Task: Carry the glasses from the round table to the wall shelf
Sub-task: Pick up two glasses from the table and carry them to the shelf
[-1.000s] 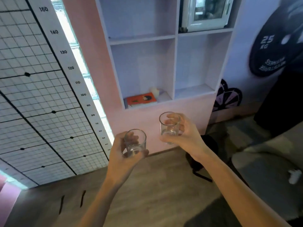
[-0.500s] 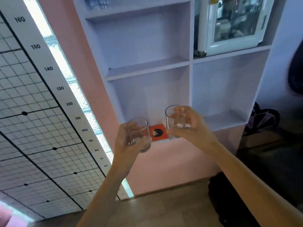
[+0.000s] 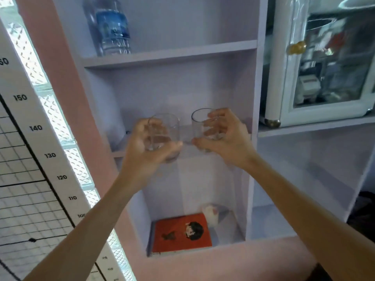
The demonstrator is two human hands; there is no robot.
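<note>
My left hand point(image 3: 146, 149) grips a clear empty glass point(image 3: 165, 128), upright. My right hand point(image 3: 221, 136) grips a second clear glass point(image 3: 199, 122), also upright. Both glasses are side by side, held in front of the middle compartment of the pale lilac wall shelf point(image 3: 253, 98), right at the front edge of its board point(image 3: 186, 151). My fingers cover the lower parts of both glasses, so I cannot tell whether either one touches the board.
A water bottle point(image 3: 110, 27) stands on the board above. An orange book point(image 3: 180, 233) and a small white object point(image 3: 212, 213) lie in the compartment below. A white glass-door cabinet point(image 3: 324, 63) fills the upper right compartment. A height chart point(image 3: 46, 151) hangs left.
Both hands have risen with their glasses from below the shelf unit up to its middle compartment, and I have come much closer to the shelf.
</note>
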